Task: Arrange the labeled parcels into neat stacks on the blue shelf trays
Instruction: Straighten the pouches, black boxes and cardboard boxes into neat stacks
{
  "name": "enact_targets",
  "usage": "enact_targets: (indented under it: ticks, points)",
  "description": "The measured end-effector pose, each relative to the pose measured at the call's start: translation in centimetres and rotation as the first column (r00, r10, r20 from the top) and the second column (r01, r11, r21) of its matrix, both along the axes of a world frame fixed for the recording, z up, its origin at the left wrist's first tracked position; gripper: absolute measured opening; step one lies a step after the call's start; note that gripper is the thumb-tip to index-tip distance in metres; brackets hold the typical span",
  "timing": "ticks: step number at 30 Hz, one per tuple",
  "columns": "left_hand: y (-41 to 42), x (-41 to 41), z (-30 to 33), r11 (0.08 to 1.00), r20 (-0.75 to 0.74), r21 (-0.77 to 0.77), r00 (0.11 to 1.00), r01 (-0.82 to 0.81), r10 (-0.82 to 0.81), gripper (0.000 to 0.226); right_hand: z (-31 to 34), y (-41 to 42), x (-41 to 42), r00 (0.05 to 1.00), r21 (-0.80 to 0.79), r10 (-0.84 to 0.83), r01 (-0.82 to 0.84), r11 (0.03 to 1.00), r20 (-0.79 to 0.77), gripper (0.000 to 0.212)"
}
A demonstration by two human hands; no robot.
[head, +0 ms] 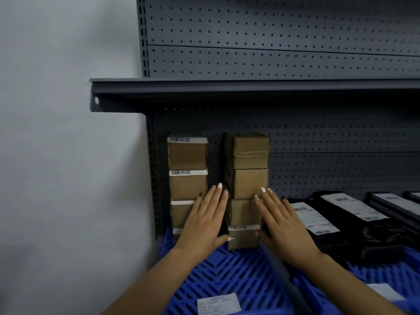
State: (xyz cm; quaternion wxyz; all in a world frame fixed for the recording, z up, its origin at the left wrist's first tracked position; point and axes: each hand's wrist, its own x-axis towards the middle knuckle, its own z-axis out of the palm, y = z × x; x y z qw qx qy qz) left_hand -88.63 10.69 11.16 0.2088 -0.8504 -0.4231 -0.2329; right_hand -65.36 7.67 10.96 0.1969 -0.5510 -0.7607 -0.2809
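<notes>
views: one, head-worn, wide-angle | facing: forward and slightly down at the pegboard shelving (295, 137) | range: close, shelving within arm's reach, filling the frame right of the wall (56, 155) | framing: forearms entering from the bottom edge | overlap: no second view supplied

Two upright stacks of brown cardboard parcels (246, 183), several barcode-labelled, are set side by side on the blue shelf tray (238, 269); black labelled parcels (336, 214) are laid flat beside them.
</notes>
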Motion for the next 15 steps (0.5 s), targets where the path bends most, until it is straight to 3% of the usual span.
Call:
enact_targets:
  ticks: [5,15]
  points:
    - [0.0,3.2,-1.2,0.984,0.17,-0.175,0.985,0.022,0.008,0.107,-1.6,1.0,2.2,0.987,-0.101,0.044,-0.06,0.993,-0.155,0.089]
    - [0.7,6.2,-4.0,0.901,0.397,-0.429,0.91,0.066,0.123,0.124,-2.5,2.8,2.4,0.954,-0.238,0.136,-0.202,0.95,-0.268,0.096]
